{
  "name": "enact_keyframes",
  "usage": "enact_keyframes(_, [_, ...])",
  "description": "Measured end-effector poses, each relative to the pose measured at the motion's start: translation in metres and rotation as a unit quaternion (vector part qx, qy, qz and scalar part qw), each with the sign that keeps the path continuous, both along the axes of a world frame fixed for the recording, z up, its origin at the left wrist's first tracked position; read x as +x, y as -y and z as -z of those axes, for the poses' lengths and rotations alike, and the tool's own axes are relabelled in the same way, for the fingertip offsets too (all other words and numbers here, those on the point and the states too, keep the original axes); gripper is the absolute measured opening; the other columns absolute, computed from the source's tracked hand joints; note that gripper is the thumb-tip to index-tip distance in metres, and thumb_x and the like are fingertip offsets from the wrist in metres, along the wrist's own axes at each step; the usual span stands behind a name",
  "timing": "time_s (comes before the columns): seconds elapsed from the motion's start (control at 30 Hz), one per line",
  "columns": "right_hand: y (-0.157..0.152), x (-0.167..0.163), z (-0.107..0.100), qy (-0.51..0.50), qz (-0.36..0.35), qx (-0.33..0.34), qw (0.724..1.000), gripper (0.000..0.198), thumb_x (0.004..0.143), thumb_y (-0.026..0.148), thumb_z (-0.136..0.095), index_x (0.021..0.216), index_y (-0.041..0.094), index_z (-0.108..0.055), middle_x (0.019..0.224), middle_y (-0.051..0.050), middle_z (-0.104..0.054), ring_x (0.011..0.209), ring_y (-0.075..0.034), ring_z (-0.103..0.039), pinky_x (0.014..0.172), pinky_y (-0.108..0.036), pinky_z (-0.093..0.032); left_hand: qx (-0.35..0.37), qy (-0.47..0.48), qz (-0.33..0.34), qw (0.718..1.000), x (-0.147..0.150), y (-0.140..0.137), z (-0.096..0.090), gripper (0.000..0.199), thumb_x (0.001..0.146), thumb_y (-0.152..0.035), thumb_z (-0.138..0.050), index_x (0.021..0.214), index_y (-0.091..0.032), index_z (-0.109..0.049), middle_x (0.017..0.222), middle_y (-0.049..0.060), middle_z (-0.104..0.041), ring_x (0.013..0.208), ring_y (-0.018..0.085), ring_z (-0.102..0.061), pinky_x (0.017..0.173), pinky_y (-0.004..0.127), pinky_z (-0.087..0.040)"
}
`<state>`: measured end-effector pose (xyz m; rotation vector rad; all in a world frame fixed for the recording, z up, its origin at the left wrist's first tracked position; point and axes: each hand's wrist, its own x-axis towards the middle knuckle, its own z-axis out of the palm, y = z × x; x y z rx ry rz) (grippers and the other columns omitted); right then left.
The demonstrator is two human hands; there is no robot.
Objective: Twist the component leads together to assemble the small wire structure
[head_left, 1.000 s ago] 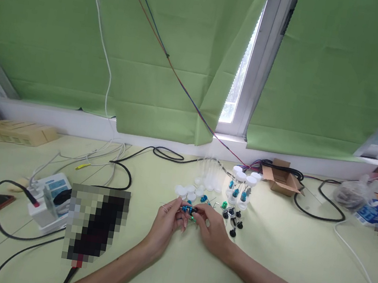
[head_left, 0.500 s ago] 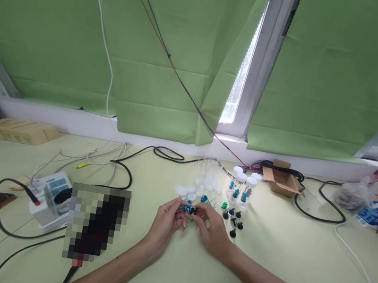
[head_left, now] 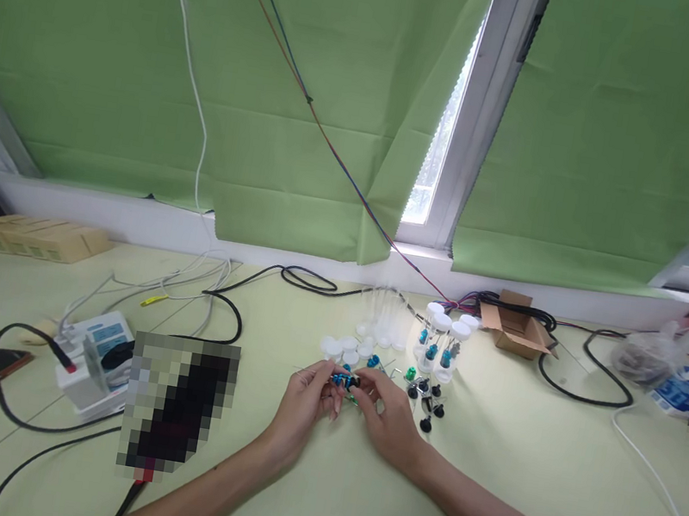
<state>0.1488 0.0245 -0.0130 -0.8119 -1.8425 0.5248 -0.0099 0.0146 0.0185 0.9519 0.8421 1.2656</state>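
My left hand (head_left: 302,408) is closed in a pinch on a small blue metal part (head_left: 339,378) with a thin rod sticking out to the left. The fingers of my right hand (head_left: 388,418) are closed on the black end (head_left: 354,383) of this piece. Its exact kind is too small to make out, and the fingers hide some of it. Just beyond lie several white round caps (head_left: 335,350) and another blue part (head_left: 373,361). Right of my hands are a green part (head_left: 411,373) and several black knob-like pieces (head_left: 426,424).
Clear tubes with white caps (head_left: 441,322) stand upright with blue parts inside. Uncapped clear tubes (head_left: 387,321) are left of them. An opened cardboard box (head_left: 512,333) is behind right. A white power strip (head_left: 88,366) and black cables (head_left: 23,427) lie to the left.
Both hands stay almost in place, still holding the blue part between them. The whole view shifts very slightly; nothing on the table has visibly moved.
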Motion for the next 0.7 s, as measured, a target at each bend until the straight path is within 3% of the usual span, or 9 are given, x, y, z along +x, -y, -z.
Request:
enact_keyframes(0.43, [-0.001, 0.0003, 0.0012, 0.0, -0.001, 0.017, 1.0, 0.015, 0.094, 0.022, -0.05, 0.107, 0.02, -0.058, 0.088, -0.006, -0.067, 0.074, -0.018, -0.062, 0.067, -0.028, -0.051, 0.004, -0.018, -0.003, 1.0, 0.0001, 0.0001, -0.0014, 0.033, 0.082, -0.046, -0.063, 0.081, -0.014, -0.069, 0.059, 0.0, -0.058, 0.046, 0.01, -0.05, 0.042, 0.021, -0.037])
enact_keyframes(0.7, [0.0002, 0.0016, -0.0029, 0.042, 0.004, 0.006, 0.999, 0.021, 0.098, 0.024, -0.041, 0.09, 0.019, -0.06, 0.081, -0.004, -0.064, 0.07, -0.017, -0.059, 0.066, -0.027, -0.046, -0.005, -0.073, -0.022, 0.997, 0.0002, 0.0002, -0.0016, 0.038, 0.081, -0.051, -0.06, 0.081, -0.014, -0.07, 0.048, -0.004, -0.052, 0.035, 0.006, -0.038, 0.035, 0.018, -0.024])
